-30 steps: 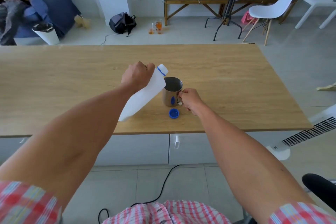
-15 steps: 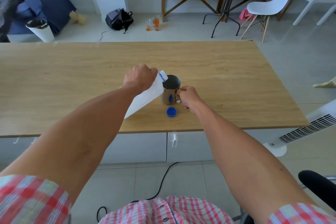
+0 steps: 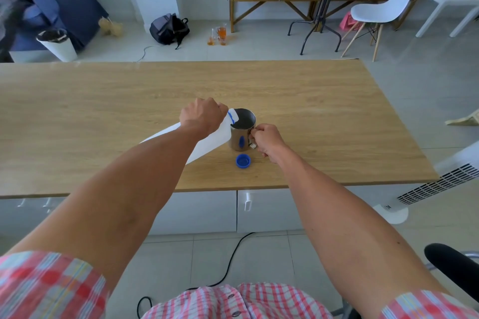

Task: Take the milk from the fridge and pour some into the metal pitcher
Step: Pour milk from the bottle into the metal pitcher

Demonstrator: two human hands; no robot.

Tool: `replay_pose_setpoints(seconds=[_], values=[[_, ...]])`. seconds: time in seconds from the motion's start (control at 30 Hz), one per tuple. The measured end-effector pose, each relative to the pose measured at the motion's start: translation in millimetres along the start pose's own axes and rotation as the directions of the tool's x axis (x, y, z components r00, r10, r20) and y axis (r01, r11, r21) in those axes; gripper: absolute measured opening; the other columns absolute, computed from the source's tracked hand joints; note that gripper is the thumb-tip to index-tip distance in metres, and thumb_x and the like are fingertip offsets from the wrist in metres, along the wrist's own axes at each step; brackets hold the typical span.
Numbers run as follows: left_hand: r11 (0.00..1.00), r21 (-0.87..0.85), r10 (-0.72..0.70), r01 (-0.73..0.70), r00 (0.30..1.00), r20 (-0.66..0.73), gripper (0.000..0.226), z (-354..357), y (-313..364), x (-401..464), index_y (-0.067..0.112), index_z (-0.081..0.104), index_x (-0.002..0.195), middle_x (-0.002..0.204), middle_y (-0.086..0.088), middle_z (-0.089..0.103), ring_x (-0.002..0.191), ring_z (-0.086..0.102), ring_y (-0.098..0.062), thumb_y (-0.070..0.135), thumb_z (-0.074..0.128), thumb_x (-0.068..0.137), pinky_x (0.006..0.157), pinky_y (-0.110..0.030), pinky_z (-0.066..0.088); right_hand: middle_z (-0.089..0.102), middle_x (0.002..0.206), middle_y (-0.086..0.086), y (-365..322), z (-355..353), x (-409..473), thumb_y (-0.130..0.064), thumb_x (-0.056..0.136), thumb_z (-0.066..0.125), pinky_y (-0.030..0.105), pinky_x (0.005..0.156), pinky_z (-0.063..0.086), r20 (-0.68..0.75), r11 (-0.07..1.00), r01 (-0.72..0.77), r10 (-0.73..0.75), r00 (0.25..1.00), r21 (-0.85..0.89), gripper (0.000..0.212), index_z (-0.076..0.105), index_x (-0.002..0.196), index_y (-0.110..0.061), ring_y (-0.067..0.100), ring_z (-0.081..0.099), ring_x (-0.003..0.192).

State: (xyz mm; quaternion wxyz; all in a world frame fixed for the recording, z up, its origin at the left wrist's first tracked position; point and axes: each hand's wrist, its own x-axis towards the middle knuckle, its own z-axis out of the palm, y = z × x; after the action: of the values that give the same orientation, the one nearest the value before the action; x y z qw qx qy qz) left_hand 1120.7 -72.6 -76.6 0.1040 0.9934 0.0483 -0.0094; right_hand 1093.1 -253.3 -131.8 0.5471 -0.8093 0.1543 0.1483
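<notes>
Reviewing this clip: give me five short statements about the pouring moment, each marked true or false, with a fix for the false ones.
1. The left hand holds the milk bottle tilted, its neck at the metal pitcher rim. True.
2. The right hand lies flat on the table. False: its grip is on the pitcher's handle.
3. The blue cap is on the bottle. False: it lies on the table, in front of the pitcher.
4. The pitcher stands upright. True.
5. The pitcher is brim-full of milk. False: its inside looks dark.
</notes>
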Motion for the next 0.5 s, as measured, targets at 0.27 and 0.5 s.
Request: replay_pose_setpoints(seconds=[0.27, 0.5], values=[[0.996, 0.083, 0.033, -0.033, 0.999, -0.002, 0.042, -1.9, 3.3, 2.6, 0.011, 0.054, 0.072, 0.074, -0.008, 0.058, 0.058, 0.051, -0.023, 0.034, 0.033, 0.101, 0.056, -0.030, 0.038, 0.060, 0.082, 0.007, -1.4, -0.8, -0.1, -0.012, 0.105, 0.046, 0.021, 0.037, 0.030, -0.007, 1.000, -0.018, 0.018, 1.000, 0.001, 0.023, 0.067, 0.095, -0.011, 0.011, 0.039, 0.047], [0.983, 0.162, 0.088, -0.089, 0.996, 0.013, 0.042, -9.1, 6.5, 5.4, 0.014, 0.050, 0.067, 0.073, -0.007, 0.057, 0.061, 0.053, -0.024, 0.032, 0.033, 0.101, 0.061, -0.031, 0.043, 0.063, 0.088, 0.011, -3.2, -0.7, 1.3, -0.010, 0.106, 0.043, 0.018, 0.033, 0.029, -0.011, 1.000, -0.013, 0.013, 1.000, -0.018, 0.027, 0.069, 0.106, -0.002, 0.010, 0.040, 0.048]])
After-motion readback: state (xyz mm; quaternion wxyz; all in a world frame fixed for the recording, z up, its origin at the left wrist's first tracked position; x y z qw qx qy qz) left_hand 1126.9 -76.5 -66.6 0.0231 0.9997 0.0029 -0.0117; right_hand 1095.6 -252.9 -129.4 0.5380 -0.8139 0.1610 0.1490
